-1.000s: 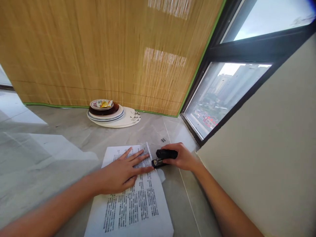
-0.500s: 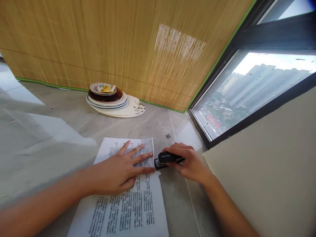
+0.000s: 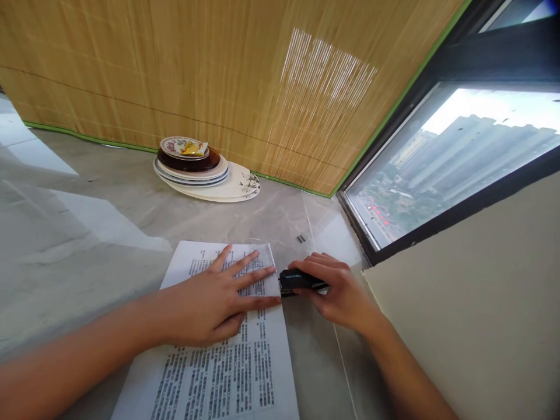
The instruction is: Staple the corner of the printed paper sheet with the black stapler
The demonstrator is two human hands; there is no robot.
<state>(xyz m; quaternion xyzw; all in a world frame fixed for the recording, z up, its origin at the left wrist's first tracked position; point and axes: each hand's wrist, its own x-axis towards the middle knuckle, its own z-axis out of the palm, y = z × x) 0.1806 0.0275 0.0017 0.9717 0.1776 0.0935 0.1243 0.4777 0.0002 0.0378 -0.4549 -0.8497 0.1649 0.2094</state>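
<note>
Head view: printed paper (image 3: 231, 379) lies flat on the grey tiled surface (image 3: 275, 219), dense text in columns; it's the landmark for all below. L hand (image 3: 210, 312) is palm-down on the paper's upper half, fingers spread wide w/ clear gaps btwn them, gripping nothing; its index fingertip reaches the paper's R edge, just beside the stapler's nose. R hand (image 3: 339, 291) is off the paper's R side, fingers wrapped around a black stapler (image 3: 301, 279); stapler's nose is right at the paper's R edge (can't tell if the sheet is actually btwn its arms).

Two small dark strips (image 3: 301, 238) lie just past the paper's far R corner, approx. parallel. Beyond the paper's far edge, well apart: a plate stack (image 3: 192, 168) w/ brown, white & blue-rimmed pcs, sitting on an oval plate (image 3: 242, 184) w/ a dark plant design; small yellow packet (image 3: 195, 149) on top. Behind those, a bamboo blind (image 3: 153, 70), green-edged; to the paper's far R, a dark-framed window (image 3: 472, 157), bldgs. visible outside, plus a pale wall (image 3: 490, 291) nearer.
</note>
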